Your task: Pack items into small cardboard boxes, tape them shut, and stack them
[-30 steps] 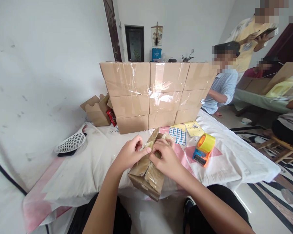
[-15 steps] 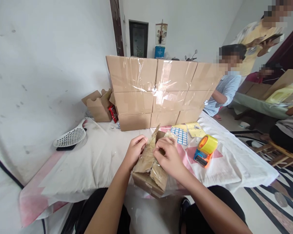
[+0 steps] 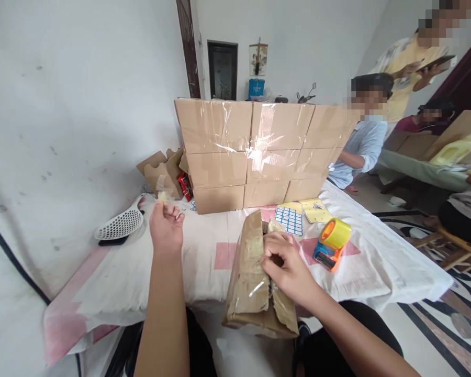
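A worn brown cardboard box [image 3: 251, 283], its flaps ragged and partly taped, lies tilted at the near edge of the table in front of me. My right hand [image 3: 284, 262] is closed on a flap beside the box's opening. Raised away to the left, my left hand [image 3: 167, 222] pinches a crumpled strip of clear tape [image 3: 165, 188] that sticks up from the fingertips. Right of the box, a tape dispenser [image 3: 329, 251] with a yellow roll of tape [image 3: 335, 233] rests on the cloth.
Stacked cardboard boxes [image 3: 220, 170] wrapped in clear film stand behind. A white perforated object [image 3: 120, 225] and an opened carton [image 3: 157, 173] are at left. Blue-bordered label sheets [image 3: 290, 219] lie right of centre. A person [image 3: 363, 144] sits beyond the table's right side.
My left hand has left the box and moved up and left, carrying a strip of tape. The box has shifted slightly right and nearer, with my right hand still on it.
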The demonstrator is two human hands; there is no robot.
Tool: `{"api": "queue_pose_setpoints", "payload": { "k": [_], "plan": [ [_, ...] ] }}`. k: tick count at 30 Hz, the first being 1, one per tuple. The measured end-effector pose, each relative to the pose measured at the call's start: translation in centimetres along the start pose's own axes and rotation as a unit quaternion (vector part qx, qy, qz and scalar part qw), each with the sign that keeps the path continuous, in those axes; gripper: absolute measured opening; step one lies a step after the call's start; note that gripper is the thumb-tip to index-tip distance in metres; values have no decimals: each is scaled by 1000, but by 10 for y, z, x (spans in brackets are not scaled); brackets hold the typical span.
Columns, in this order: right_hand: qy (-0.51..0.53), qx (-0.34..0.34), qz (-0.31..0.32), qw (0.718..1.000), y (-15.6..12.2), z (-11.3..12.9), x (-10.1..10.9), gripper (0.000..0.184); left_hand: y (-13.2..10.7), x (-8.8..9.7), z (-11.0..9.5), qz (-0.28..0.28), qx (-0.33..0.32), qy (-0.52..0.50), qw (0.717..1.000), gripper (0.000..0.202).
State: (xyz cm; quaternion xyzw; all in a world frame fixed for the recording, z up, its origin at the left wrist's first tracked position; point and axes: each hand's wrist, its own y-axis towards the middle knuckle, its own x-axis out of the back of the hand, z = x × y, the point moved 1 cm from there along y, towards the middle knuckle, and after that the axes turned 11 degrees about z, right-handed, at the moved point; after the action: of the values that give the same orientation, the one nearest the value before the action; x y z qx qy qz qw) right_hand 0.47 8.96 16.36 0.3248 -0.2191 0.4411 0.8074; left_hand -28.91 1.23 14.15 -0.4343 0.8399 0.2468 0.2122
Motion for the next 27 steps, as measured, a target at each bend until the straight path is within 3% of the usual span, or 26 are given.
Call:
{"api": "queue_pose_setpoints", "payload": {
  "k": [4, 7, 10, 15, 20, 27],
  "plan": [
    [-15, 0, -3, 1000, 2, -2, 1, 24, -13, 5, 23, -77, -21, 47, 996, 23],
    [-28, 6, 3, 1000, 9, -3, -6, 22, -19, 14, 44, -115, 0, 93, 989, 23],
    [-34, 16, 11, 999, 16, -4, -14, 22, -21, 28, 51, -104, 43, 124, 986, 23],
    [-28, 25, 13, 999, 19, -6, -18, 23, -25, 43, 39, -78, 79, 166, 980, 22],
    [-22, 24, 17, 999, 16, -7, -14, 22, -22, 45, 35, -20, 93, 178, 979, 42],
    [-31, 8, 21, 999, 19, -3, -15, 22, -24, 56, 40, 5, 95, 201, 975, 62]
  ]
}}
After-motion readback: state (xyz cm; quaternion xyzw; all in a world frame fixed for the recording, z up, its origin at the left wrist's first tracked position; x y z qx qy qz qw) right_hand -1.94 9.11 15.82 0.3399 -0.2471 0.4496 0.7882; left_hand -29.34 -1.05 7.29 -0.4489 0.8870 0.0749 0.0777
